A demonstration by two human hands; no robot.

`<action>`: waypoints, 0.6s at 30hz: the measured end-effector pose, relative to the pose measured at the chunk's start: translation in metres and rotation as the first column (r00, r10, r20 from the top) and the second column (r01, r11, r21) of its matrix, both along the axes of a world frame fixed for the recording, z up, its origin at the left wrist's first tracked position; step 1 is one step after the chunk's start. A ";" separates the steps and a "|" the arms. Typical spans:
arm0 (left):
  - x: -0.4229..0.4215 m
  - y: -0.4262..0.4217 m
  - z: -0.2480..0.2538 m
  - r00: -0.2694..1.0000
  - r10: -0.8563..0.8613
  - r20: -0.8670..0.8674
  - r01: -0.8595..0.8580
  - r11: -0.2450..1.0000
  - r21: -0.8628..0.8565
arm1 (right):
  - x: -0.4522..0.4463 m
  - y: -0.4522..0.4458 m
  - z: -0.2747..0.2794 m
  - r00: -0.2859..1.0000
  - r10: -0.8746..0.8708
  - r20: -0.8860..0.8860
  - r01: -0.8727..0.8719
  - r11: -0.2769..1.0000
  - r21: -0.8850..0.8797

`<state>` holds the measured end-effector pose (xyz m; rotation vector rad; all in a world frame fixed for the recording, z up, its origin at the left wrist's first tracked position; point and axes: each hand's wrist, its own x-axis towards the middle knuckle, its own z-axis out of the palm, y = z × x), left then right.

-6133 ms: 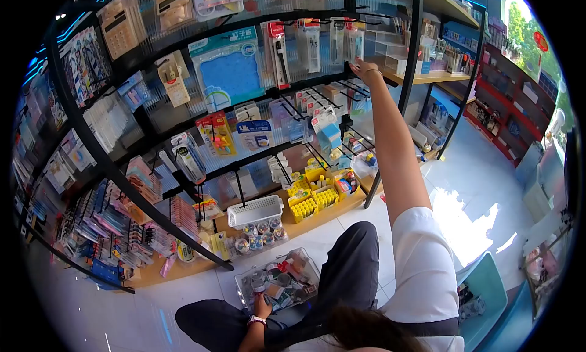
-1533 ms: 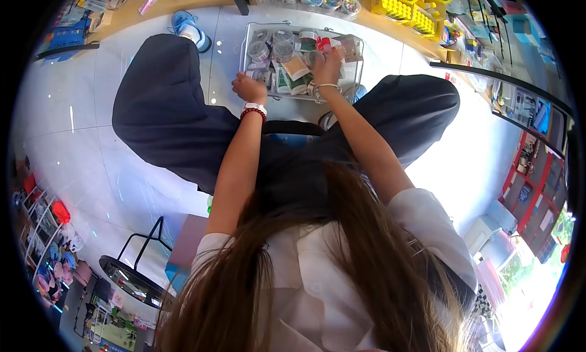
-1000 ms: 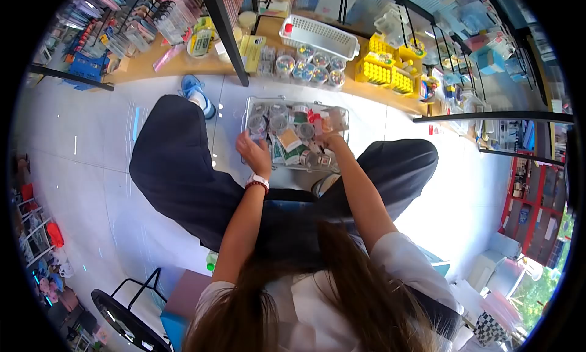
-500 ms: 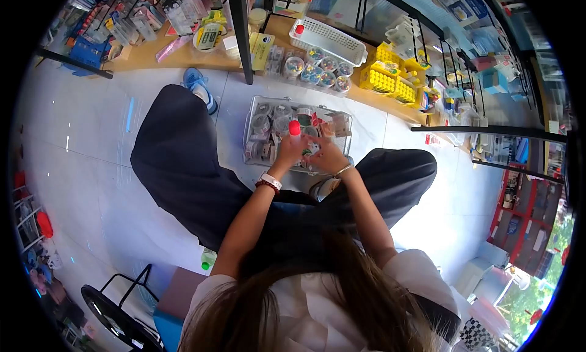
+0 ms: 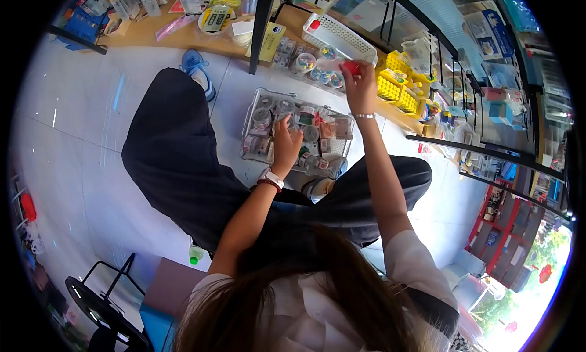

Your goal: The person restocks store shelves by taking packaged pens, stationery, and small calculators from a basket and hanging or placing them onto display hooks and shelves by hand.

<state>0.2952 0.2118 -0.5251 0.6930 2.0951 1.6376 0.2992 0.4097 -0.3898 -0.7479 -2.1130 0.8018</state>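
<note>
My right hand is raised over the shelf edge, its fingers closed on a small red-capped bottle. The bottle's body is partly hidden and blurred. Just left of it are round clear tubs of colourful bits. Lower down, my left hand hovers over a clear-sided basket on the floor, fingers apart and holding nothing I can see. Inside the basket lie several round clear jars and small boxes, among them a pinkish pack.
A white perforated basket with a red-topped item stands on the wooden shelf. Yellow trays sit to its right. A black upright post rises at the shelf front. A green-capped bottle is behind my left leg.
My right hand has gone up and right from the floor basket to the shelf with the red-capped bottle. My hands have parted; the left stays over the basket with fingers spread.
</note>
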 end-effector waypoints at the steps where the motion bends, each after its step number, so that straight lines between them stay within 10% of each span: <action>1: 0.001 0.000 -0.003 0.991 0.003 -0.137 -0.014 0.996 -0.084 | -0.014 0.013 -0.004 0.998 -0.065 0.025 0.064 0.998 0.028; 8: 0.008 -0.001 -0.011 0.997 -0.009 -0.073 -0.002 0.988 -0.156 | -0.098 0.110 -0.073 0.991 -0.114 0.068 0.089 0.948 0.304; 18: 0.002 0.003 -0.015 0.998 0.041 -0.057 -0.053 0.975 -0.218 | -0.146 0.170 -0.141 0.902 -0.146 0.407 0.064 0.976 0.208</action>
